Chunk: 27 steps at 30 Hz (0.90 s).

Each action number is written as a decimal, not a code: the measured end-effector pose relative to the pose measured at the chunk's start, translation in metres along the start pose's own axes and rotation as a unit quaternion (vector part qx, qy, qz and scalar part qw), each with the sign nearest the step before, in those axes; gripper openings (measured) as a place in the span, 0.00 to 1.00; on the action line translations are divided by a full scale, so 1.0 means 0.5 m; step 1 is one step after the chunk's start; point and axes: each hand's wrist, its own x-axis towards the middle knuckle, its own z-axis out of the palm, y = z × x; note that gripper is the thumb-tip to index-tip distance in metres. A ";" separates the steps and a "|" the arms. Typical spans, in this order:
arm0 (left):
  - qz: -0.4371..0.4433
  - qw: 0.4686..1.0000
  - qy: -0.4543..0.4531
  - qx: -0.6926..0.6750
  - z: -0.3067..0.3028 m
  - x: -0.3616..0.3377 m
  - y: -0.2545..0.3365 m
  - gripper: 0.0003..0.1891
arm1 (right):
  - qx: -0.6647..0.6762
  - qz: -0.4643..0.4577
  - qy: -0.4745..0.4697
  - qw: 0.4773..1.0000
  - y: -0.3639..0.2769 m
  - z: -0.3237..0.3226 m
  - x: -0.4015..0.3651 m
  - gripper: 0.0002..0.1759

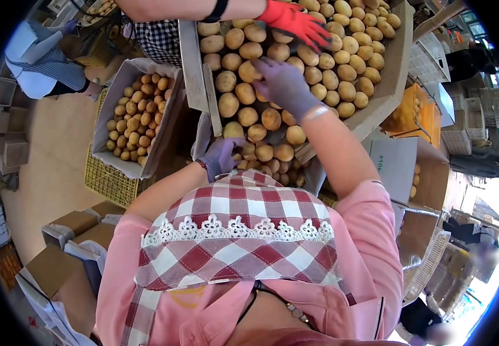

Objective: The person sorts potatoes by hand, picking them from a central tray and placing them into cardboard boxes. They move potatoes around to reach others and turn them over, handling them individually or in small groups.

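Right hand (284,86) lies loosely open on the potatoes (342,63) heaped along the bench (192,57), gripping none; left hand (222,155) curls at the box (314,173), its hold impossible to tell; box partly filled, plenty left above.

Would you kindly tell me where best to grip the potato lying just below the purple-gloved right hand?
Probably across its rounded middle, from above: the potato sits among close neighbours, so only its top is free. The right hand is nearest.
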 end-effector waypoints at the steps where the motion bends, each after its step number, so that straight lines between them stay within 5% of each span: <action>1: -0.105 0.976 0.038 -0.189 0.007 -0.008 0.022 0.16 | -0.076 0.050 -0.104 0.990 -0.032 0.007 0.033 0.29; 2: -0.205 0.904 0.072 -0.368 0.011 -0.016 0.038 0.16 | -0.079 0.094 -0.163 0.979 -0.060 0.008 0.062 0.29; 4: -0.200 0.902 0.061 -0.379 0.017 -0.030 0.050 0.25 | -0.016 0.167 -0.257 0.952 -0.066 -0.003 0.102 0.29; 6: -0.207 0.889 0.100 -0.395 0.029 -0.025 0.066 0.30 | -0.001 0.118 -0.242 0.963 -0.052 0.015 0.077 0.29; 8: -0.192 0.824 0.007 -0.533 0.034 -0.015 0.086 0.42 | 0.002 0.086 -0.204 0.975 -0.053 -0.002 0.046 0.31; 10: -0.184 0.787 -0.030 -0.589 0.028 0.001 0.068 0.43 | 0.118 0.110 -0.060 0.985 -0.060 -0.035 -0.022 0.32; 13: -0.142 0.790 -0.083 -0.591 0.015 0.046 0.023 0.42 | 0.044 0.057 0.228 0.971 0.033 -0.167 -0.163 0.33; 14: -0.059 0.892 -0.077 -0.441 0.015 0.057 0.013 0.41 | -0.006 0.075 0.294 0.953 0.097 -0.213 -0.232 0.31; 16: 0.111 0.990 -0.055 -0.065 0.019 0.048 0.028 0.40 | -0.167 0.191 0.365 0.896 0.225 -0.320 -0.403 0.33; 17: 0.186 0.972 -0.012 0.144 0.023 0.031 0.054 0.40 | -0.193 0.323 0.362 0.853 0.290 -0.357 -0.508 0.36; 20: 0.197 0.968 0.027 0.155 0.033 0.024 0.068 0.45 | -0.326 0.545 0.281 0.720 0.322 -0.437 -0.653 0.42; 21: 0.187 0.973 0.002 0.134 0.030 0.025 0.061 0.43 | -0.304 0.471 0.305 0.770 0.312 -0.429 -0.639 0.38; 22: 0.074 0.990 -0.030 -0.119 0.031 0.028 0.070 0.43 | -0.257 0.400 0.309 0.824 0.299 -0.405 -0.595 0.34; 23: -0.044 0.930 -0.058 -0.360 0.033 0.035 0.090 0.44 | -0.206 0.325 0.312 0.869 0.292 -0.374 -0.537 0.30; 24: -0.158 0.799 -0.080 -0.575 0.038 0.036 0.110 0.45 | 0.006 0.310 0.279 0.909 0.241 -0.345 -0.447 0.25; 25: -0.152 0.833 -0.063 -0.528 0.048 0.031 0.127 0.47 | 0.212 0.317 0.247 0.891 0.189 -0.316 -0.358 0.21; 26: -0.178 0.836 -0.044 -0.517 0.050 0.028 0.131 0.47 | 0.157 0.190 0.242 0.939 0.201 -0.242 -0.307 0.17; 27: -0.203 0.838 -0.023 -0.506 0.049 0.026 0.133 0.48 | 0.239 0.171 0.188 0.937 0.146 -0.215 -0.230 0.15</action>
